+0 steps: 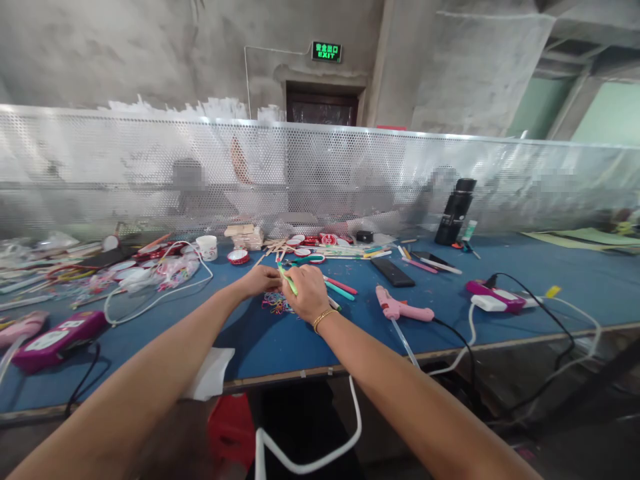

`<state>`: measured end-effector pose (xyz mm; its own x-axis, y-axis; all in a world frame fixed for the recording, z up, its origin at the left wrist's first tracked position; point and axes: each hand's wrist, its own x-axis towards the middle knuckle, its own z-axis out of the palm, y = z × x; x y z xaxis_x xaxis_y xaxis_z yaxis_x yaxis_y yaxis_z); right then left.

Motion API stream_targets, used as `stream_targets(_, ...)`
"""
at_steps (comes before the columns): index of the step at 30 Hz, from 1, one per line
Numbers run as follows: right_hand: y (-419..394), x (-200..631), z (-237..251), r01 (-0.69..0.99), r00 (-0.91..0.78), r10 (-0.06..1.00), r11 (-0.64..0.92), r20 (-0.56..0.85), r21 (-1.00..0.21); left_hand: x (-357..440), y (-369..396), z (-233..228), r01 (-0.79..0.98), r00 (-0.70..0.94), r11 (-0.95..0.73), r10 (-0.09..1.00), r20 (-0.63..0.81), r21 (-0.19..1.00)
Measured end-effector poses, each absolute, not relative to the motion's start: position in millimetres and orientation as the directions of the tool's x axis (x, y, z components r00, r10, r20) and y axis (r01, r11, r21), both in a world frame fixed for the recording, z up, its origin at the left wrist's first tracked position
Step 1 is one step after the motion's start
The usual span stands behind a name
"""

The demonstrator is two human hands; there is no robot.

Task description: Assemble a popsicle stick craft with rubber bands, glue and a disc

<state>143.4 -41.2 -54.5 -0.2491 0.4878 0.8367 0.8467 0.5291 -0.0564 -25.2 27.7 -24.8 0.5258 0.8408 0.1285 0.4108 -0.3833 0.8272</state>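
Head view: the right hand has its grip closed around a slim light-green stick, held just above the blue felt-covered worktop. The left hand rests fingers-down beside it, holding nothing that I can tell, next to a small heap of coloured rubber bands. A pink glue gun lies to the right.

A pink glue gun, black bottle and white cup sit on the blue table.
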Motion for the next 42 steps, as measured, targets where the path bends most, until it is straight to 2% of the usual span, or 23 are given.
stream_targets(10, -39.2, 144.2, -56.0, 0.875, -0.202, 0.496, 0.479, 0.845, -0.072, -26.0, 28.3, -24.4, 0.417, 0.543, -0.388, 0.832, 0.117, 0.822)
stream_targets(15, -40.4, 143.8, -54.0, 0.854, -0.257, 0.489, 0.519, 0.833, -0.042, -25.3, 27.6, -23.1, 0.418, 0.541, -0.386, 0.833, 0.116, 0.823)
stream_targets(20, -41.0, 144.5, -52.6, 0.871, -0.215, 0.497, 0.487, 0.841, -0.064, -24.5, 30.1, -23.4, 0.423, 0.533, -0.385, 0.838, 0.118, 0.820)
stream_targets(26, -39.0, 143.6, -53.6, 0.850, -0.267, 0.486, 0.526, 0.832, -0.035, -22.3, 26.6, -19.4, 0.422, 0.530, -0.384, 0.839, 0.120, 0.822)
stream_targets(42, -39.2, 144.4, -52.9, 0.870, -0.224, 0.497, 0.489, 0.838, -0.058, -24.2, 29.1, -22.0, 0.435, 0.512, -0.359, 0.853, 0.101, 0.826)
